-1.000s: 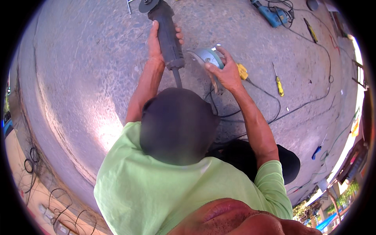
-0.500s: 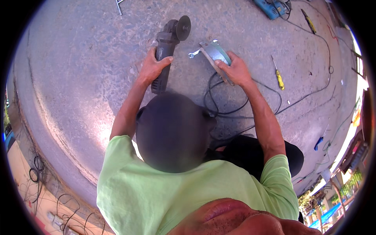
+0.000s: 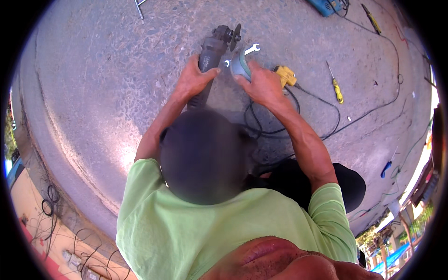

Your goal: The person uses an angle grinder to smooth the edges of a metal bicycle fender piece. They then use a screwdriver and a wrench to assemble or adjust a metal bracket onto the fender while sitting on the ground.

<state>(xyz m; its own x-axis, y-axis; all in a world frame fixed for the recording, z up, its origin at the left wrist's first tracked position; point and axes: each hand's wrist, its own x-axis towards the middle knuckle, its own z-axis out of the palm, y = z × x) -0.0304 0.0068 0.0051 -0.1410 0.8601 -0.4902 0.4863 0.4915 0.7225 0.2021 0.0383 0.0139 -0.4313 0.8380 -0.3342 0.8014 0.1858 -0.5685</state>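
Note:
My left hand (image 3: pixel 198 77) is wrapped round the body of a dark angle grinder (image 3: pixel 212 52), its thumb lying across the housing. A thin cutting disc (image 3: pixel 236 37) sits on the grinder's head at the far end. In my right hand (image 3: pixel 265 85) is a curved, silver-green metal guard (image 3: pixel 240 66), held by its edge close beside the disc; a small gap seems to separate them. Behind the guard lies an open-ended wrench (image 3: pixel 253 48), its middle hidden. The grinder's rear end disappears behind the dark cap (image 3: pixel 205 156) on my head.
Right of my right hand lies a yellow tool or plug (image 3: pixel 285 76) with a looped black cable (image 3: pixel 261 134). Further right are a yellow screwdriver (image 3: pixel 338 91) and a blue-handled one (image 3: pixel 386 169). A blue power tool (image 3: pixel 325 6) lies at the far right, a metal T-shaped bar (image 3: pixel 139 8) far left.
My right hand has brought the guard left, near the grinder's head, and turned it. The yellow object behind it has come into view. The grinder has shifted slightly right and its disc is turned more edge-on.

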